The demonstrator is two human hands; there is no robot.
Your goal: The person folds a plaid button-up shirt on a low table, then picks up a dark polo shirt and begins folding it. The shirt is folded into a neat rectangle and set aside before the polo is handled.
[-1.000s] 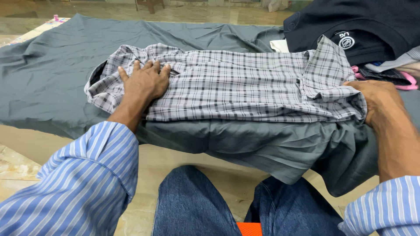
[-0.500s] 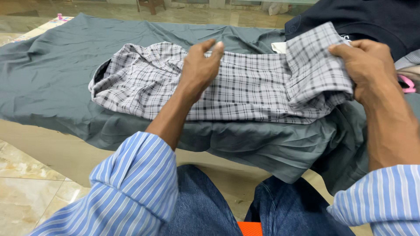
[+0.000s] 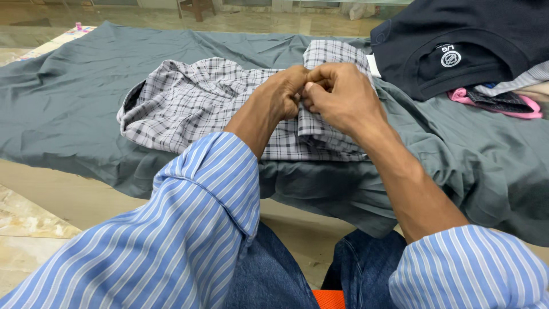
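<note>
A grey plaid shirt [image 3: 189, 103] lies on a grey-green sheet [image 3: 68, 86] spread over a low surface. Its right part is folded over toward the middle. My left hand [image 3: 280, 94] and my right hand [image 3: 337, 94] meet knuckle to knuckle above the shirt's middle. Both pinch the folded plaid cloth at its edge. The shirt's left end stays bunched and flat on the sheet. My blue striped sleeves cover the near part of the shirt.
A dark navy garment [image 3: 469, 40] with a round white label lies at the back right. Pink and patterned clothes [image 3: 503, 100] sit beside it. Marble floor [image 3: 28, 217] shows at the lower left, and my jeans-clad knees [image 3: 286, 274] are below the sheet's edge.
My right hand carried the shirt's right end leftward, folding it over the middle. My left hand left the shirt's left side and rose to meet it at the fold.
</note>
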